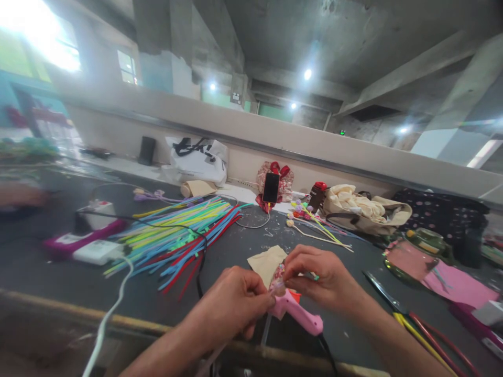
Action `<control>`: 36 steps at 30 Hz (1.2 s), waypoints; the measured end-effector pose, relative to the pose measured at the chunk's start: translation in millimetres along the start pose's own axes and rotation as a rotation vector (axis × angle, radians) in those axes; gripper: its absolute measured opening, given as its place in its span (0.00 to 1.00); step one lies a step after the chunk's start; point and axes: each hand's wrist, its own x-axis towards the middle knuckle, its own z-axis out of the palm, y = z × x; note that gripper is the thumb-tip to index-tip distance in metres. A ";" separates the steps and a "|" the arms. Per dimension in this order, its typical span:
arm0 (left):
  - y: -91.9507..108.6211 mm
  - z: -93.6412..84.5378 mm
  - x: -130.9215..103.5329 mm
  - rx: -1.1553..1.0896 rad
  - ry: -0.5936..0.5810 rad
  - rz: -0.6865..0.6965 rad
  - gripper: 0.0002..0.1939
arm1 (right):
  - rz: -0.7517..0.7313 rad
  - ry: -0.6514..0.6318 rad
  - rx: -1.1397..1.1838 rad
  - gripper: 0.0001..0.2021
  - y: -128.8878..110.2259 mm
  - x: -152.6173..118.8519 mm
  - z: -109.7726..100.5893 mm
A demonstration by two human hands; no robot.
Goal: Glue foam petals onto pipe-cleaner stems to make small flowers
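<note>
My left hand (244, 294) comes in from the lower left, thumb and fingers pinched together; what lies in the pinch is too small to name. Close beside it, my right hand (320, 272) has its fingertips closed at a small multicoloured piece (278, 273) that I cannot make out clearly. Just below both hands lies a pink hot glue gun (302, 313) with a black cord, its front partly hidden by my left fingers. A beige sheet (264, 260) lies behind the hands, and a bit of orange shows beside the glue gun.
Many coloured pipe cleaners (184, 230) are spread at left, near a purple and white power strip (88, 245). A phone (271, 187) stands at the back on a charging cable. Scissors (387, 298) with yellow and red handles lie at right. Pipe-cleaner flowers (304, 212) lie behind.
</note>
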 end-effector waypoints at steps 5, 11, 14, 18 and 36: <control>2.1 1.2 -1.3 -0.009 -0.008 -0.008 0.13 | -0.038 -0.033 -0.100 0.03 1.1 2.2 1.2; 0.5 0.6 -1.5 0.005 -0.029 -0.006 0.13 | -0.069 -0.090 -0.173 0.05 3.1 1.3 2.2; 0.2 0.0 -1.2 0.007 -0.032 0.005 0.14 | -0.078 -0.117 -0.183 0.05 3.3 2.2 2.5; 2.5 0.0 -1.2 -0.009 -0.056 -0.019 0.13 | -0.096 -0.147 -0.200 0.05 2.2 5.4 2.6; -2.7 -0.6 0.0 -0.143 -0.044 -0.041 0.13 | -0.095 -0.073 -0.326 0.02 8.2 4.3 8.2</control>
